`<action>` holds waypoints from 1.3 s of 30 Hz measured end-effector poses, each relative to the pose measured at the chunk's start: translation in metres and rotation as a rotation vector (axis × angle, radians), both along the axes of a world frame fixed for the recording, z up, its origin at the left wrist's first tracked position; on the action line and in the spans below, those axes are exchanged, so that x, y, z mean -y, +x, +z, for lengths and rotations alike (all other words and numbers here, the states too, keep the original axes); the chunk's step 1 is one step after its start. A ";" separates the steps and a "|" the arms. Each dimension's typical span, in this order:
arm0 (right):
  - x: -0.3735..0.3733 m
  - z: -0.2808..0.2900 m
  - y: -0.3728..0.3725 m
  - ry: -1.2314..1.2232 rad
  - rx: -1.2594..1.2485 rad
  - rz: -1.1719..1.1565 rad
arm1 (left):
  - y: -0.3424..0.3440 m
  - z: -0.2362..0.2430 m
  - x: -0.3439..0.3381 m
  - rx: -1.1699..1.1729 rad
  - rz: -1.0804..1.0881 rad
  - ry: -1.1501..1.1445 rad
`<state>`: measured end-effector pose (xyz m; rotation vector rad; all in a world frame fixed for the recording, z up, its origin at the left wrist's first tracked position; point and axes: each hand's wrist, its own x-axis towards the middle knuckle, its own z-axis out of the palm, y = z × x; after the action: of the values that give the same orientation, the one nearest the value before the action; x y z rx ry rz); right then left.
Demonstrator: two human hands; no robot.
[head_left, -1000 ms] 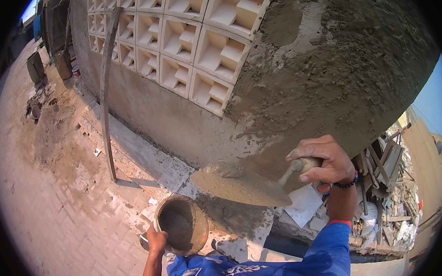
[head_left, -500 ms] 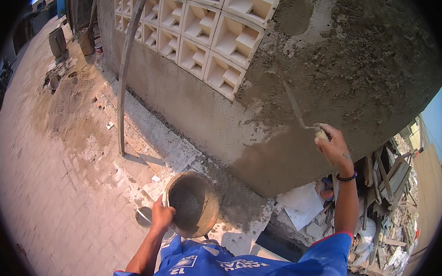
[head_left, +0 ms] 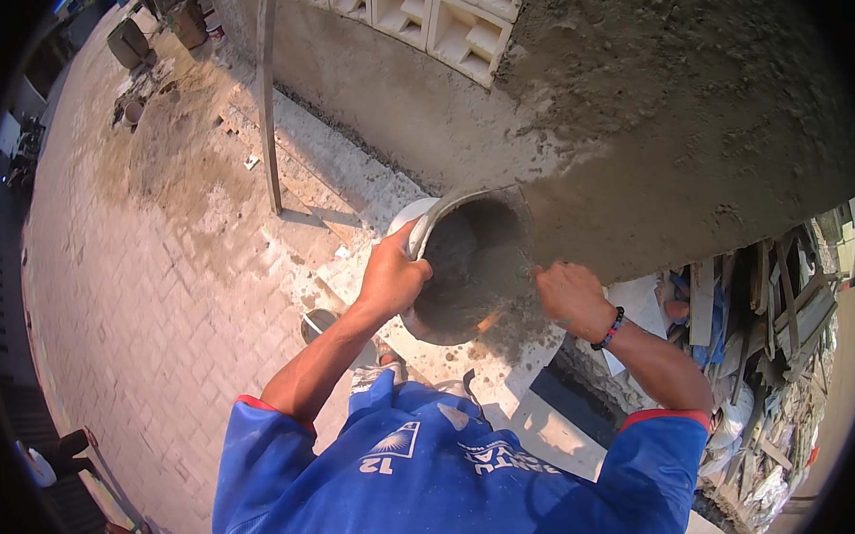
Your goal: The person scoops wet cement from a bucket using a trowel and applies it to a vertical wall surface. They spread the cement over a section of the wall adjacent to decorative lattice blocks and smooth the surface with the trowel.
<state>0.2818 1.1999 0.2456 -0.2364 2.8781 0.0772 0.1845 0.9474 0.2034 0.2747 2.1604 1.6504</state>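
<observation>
My left hand (head_left: 395, 276) grips the rim of a mortar-filled grey bucket (head_left: 509, 211), raised and tipped on its side toward the wall. At the bucket's right, my right hand (head_left: 572, 299) is closed on the trowel, whose blade is mostly hidden or lost against the grey mortar. Above and beyond them is the wall (head_left: 652, 162), with rough wet plaster at the right and smoother render below a panel of cream patterned ventilation blocks (head_left: 465, 41).
A leaning wooden strip (head_left: 271, 150) stands on the ledge left of the bucket. A small pail (head_left: 323, 322) is near my left forearm. A sand pile (head_left: 169, 145) and containers (head_left: 128, 43) lie along the paving. Broken boards and rubble (head_left: 773, 319) pile at the right.
The trowel was raised with mortar, then against the plastered wall; my right hand has since dropped to the bucket. My left hand has lifted and tilted the bucket. The view has shifted downward.
</observation>
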 end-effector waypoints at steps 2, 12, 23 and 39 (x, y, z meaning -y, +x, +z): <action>-0.007 -0.020 -0.005 -0.114 0.070 -0.009 | 0.000 0.016 -0.006 -0.028 -0.011 -0.058; -0.023 -0.027 -0.024 -0.559 -0.050 -0.225 | -0.066 0.035 -0.008 0.022 -0.021 0.140; -0.006 0.100 -0.113 -0.512 -0.047 -0.241 | -0.134 0.009 0.038 0.070 0.113 0.224; 0.000 0.316 -0.223 -0.694 0.029 -0.072 | -0.176 -0.076 0.135 0.087 0.390 0.071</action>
<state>0.0583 1.1998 0.5613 -0.2494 2.7656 -0.9327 0.0087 0.8122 0.1277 -0.2100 2.1920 1.9063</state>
